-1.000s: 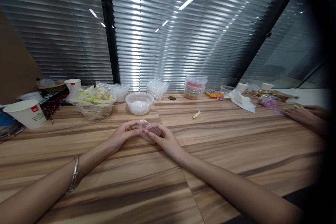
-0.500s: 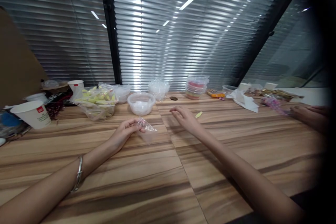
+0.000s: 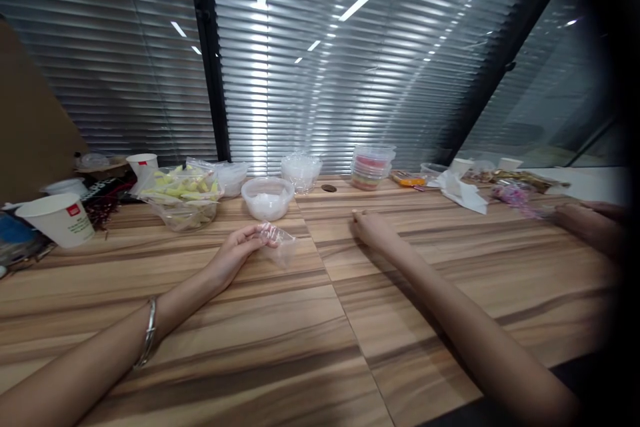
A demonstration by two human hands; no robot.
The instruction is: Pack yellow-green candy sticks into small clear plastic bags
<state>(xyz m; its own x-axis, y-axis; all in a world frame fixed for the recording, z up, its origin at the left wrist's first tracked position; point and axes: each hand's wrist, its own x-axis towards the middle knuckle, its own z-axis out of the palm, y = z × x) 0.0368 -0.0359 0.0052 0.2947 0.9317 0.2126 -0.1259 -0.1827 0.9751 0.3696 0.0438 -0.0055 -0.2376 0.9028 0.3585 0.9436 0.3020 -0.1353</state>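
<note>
My left hand [image 3: 244, 243] pinches a small clear plastic bag [image 3: 281, 245], which hangs out to the right over the wooden table. Just behind it stands a round clear tub [image 3: 269, 200] with white translucent contents. Across the table seam, my right hand [image 3: 371, 229] is low over the wood with its fingers curled closed. What lies under or inside those fingers is hidden; the small yellow-green piece seen there earlier does not show. To the left, a clear bowl lined with a plastic bag [image 3: 183, 197] holds many yellow-green pieces.
A paper cup [image 3: 60, 220] leans at the left. Stacked clear tubs [image 3: 371, 167], an orange packet [image 3: 411, 180] and a crumpled white tissue [image 3: 463, 192] line the back. Another person's hands [image 3: 590, 220] are at the far right, near pinkish wrapping [image 3: 515, 193].
My right hand has moved right, onto the spot of the small yellow-green piece, and its fingers have curled closed. My left hand stays put with the bag.
</note>
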